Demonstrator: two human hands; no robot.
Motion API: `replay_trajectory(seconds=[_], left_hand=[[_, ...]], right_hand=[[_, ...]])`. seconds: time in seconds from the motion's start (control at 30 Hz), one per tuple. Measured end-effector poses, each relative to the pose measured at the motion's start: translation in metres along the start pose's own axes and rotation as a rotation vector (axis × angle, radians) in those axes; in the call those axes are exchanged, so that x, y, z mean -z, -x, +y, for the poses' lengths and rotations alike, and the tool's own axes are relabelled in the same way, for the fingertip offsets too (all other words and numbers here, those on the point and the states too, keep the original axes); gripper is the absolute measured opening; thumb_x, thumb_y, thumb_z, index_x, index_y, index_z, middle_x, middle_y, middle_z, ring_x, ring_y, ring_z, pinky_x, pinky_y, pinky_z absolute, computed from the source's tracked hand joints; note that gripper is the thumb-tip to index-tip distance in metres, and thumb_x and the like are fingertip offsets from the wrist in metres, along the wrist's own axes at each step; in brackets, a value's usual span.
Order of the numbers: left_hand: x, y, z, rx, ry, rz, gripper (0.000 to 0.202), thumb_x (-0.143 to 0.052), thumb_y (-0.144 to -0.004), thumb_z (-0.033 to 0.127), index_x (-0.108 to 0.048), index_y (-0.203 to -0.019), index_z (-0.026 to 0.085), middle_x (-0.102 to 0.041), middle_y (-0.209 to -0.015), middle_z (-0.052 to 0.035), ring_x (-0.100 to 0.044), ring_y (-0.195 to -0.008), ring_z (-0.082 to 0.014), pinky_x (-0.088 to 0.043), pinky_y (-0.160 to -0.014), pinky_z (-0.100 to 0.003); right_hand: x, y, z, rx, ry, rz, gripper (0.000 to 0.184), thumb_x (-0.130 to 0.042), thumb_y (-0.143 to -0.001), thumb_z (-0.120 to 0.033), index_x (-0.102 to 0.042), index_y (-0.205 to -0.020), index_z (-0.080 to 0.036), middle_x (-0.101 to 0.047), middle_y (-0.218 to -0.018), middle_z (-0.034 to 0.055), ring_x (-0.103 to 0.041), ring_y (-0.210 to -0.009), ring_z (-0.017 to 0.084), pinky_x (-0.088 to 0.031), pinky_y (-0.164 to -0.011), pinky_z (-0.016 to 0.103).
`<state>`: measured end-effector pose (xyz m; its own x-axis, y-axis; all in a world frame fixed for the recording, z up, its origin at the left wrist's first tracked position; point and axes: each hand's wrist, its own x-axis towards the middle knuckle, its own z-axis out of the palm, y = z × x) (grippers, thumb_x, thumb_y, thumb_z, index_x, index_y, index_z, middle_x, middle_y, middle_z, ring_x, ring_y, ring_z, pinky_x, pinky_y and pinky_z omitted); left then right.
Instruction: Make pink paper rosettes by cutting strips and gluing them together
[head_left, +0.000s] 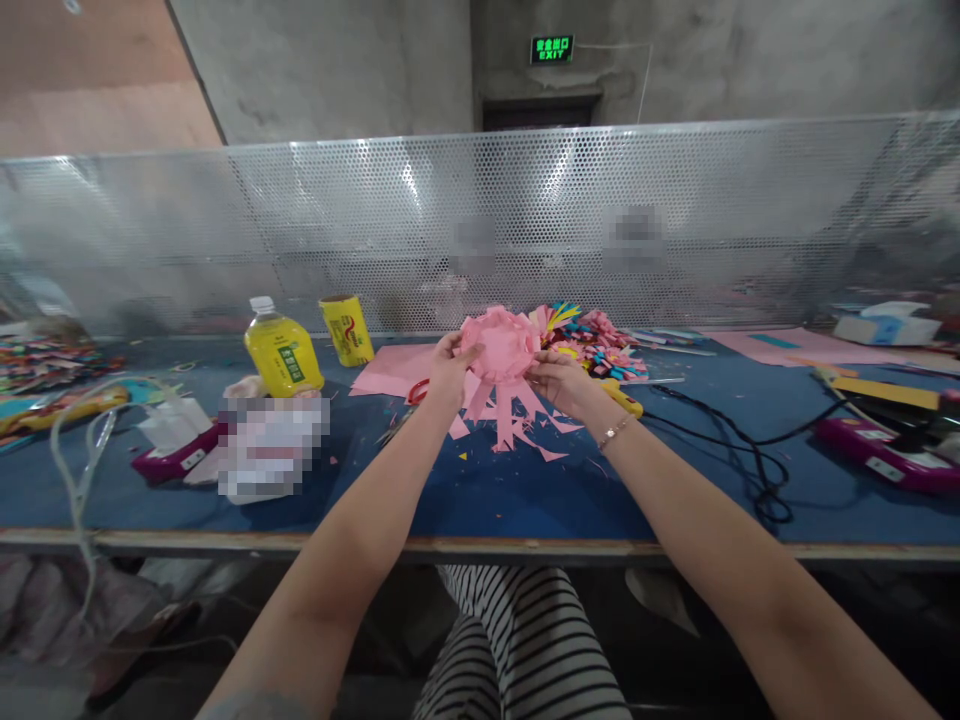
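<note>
A round pink paper flower [498,345] with folded petals round its edge is held up over the middle of the table. My left hand [454,358] grips its left side, thumb on the front. On the right edge, the fingers of my right hand [561,382] are closed on the paper. Cut pink paper strips [504,415] spread out just below the flower; whether they are joined to it I cannot tell. Red-handled scissors [417,391] lie partly hidden beside my left forearm. A yellow-handled tool [624,397] lies behind my right wrist.
A bottle of yellow liquid [283,350] and a yellow can [346,330] stand at the left. Colourful paper pieces [592,340] are heaped behind my right hand. Black cable [750,450] and purple power strips [885,455] lie rightward. A perforated metal screen [337,220] borders the blue table [540,510].
</note>
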<state>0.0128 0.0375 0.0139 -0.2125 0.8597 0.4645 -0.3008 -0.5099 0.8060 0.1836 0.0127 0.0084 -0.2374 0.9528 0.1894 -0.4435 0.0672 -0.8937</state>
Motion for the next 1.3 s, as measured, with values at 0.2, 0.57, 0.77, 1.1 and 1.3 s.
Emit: replay_trajectory(seconds=[0.2, 0.57, 0.77, 1.1, 1.3], left_hand=[[0.0019, -0.0007, -0.0021, -0.051, -0.031, -0.067, 0.031, -0.063, -0.057, 0.020, -0.056, -0.087, 0.018, -0.060, -0.086, -0.0019, -0.056, -0.077, -0.0118, -0.044, -0.070, -0.026], [0.0014, -0.0001, -0.0025, -0.059, 0.051, -0.048, 0.027, -0.068, -0.052, 0.020, -0.056, -0.076, 0.017, -0.059, -0.072, 0.0004, -0.054, -0.064, -0.0101, -0.043, -0.063, -0.024], [-0.0003, 0.0014, 0.0008, -0.037, 0.102, -0.034, 0.024, -0.069, -0.050, 0.018, -0.057, -0.071, 0.017, -0.057, -0.067, 0.0016, -0.051, -0.058, -0.0085, -0.042, -0.058, -0.023], [-0.0009, 0.0032, 0.0038, 0.006, 0.162, -0.025, 0.025, -0.069, -0.048, 0.015, -0.054, -0.068, 0.017, -0.055, -0.063, 0.0032, -0.049, -0.054, -0.0070, -0.041, -0.055, -0.021], [-0.0008, 0.0032, 0.0031, -0.013, 0.180, -0.022, 0.026, -0.069, -0.048, 0.016, -0.051, -0.066, 0.016, -0.053, -0.062, 0.0041, -0.048, -0.054, -0.0059, -0.039, -0.054, -0.020]], right_hand=[[0.0010, -0.0001, -0.0002, -0.014, -0.032, -0.044, 0.025, -0.063, -0.052, -0.005, -0.056, -0.071, -0.019, -0.061, -0.060, -0.0041, -0.057, -0.057, 0.007, -0.043, -0.055, 0.018], [0.0002, -0.0009, 0.0000, -0.048, -0.063, -0.111, 0.024, -0.059, -0.053, -0.003, -0.055, -0.071, -0.018, -0.062, -0.064, -0.0038, -0.057, -0.062, 0.008, -0.043, -0.059, 0.019], [-0.0022, 0.0009, -0.0006, -0.047, -0.065, -0.051, 0.021, -0.059, -0.055, -0.003, -0.056, -0.069, -0.018, -0.062, -0.061, -0.0035, -0.057, -0.060, 0.008, -0.043, -0.059, 0.020], [-0.0008, -0.0003, 0.0014, 0.028, -0.031, -0.098, 0.017, -0.066, -0.058, -0.011, -0.057, -0.070, -0.018, -0.061, -0.066, -0.0053, -0.057, -0.064, 0.006, -0.042, -0.066, 0.020], [-0.0004, -0.0035, 0.0060, 0.148, 0.058, -0.155, 0.023, -0.070, -0.058, -0.020, -0.056, -0.076, -0.019, -0.059, -0.069, -0.0055, -0.054, -0.063, 0.005, -0.041, -0.064, 0.020]])
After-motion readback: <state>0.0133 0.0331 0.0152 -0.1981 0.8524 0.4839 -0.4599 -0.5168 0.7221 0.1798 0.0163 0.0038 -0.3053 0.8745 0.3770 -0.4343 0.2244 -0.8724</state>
